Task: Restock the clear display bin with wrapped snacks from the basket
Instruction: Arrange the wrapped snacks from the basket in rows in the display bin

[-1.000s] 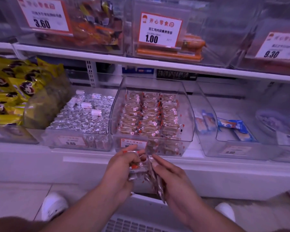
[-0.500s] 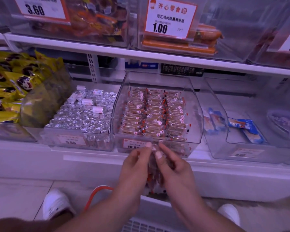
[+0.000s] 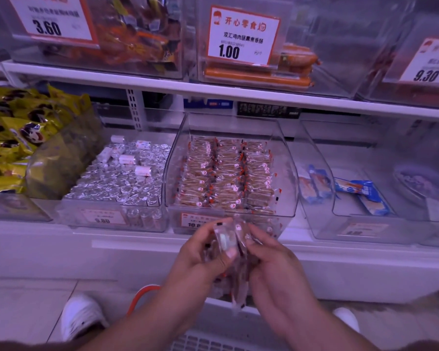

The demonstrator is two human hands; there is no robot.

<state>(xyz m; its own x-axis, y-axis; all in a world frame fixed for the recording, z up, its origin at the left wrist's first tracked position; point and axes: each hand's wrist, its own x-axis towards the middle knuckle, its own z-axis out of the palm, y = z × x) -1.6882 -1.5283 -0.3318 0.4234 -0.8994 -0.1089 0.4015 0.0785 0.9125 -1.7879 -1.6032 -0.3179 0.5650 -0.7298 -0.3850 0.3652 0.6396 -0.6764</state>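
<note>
The clear display bin [image 3: 285, 173] stands on the lower shelf straight ahead, filled with three neat rows of clear-wrapped tan snacks [image 3: 226, 173] with red ends. Just below its front wall, my left hand [image 3: 200, 257] and my right hand [image 3: 271, 262] together grip a bundle of the same wrapped snacks [image 3: 235, 252], stood on end between them. My left thumb presses on the front packet. The white basket [image 3: 213, 340] shows only as a slotted rim at the bottom edge, with an orange handle [image 3: 141, 297] beside it.
A bin of silver-wrapped pieces [image 3: 122, 183] sits to the left, with yellow packets [image 3: 15, 138] beyond. A nearly bare clear bin with blue packets [image 3: 360, 193] is on the right. The upper shelf [image 3: 213, 95] overhangs with priced bins. My white shoes [image 3: 79, 315] stand on the floor.
Both hands have closed together round the bundle and lifted it a little toward the bin front. My view has moved nearer to the shelf.
</note>
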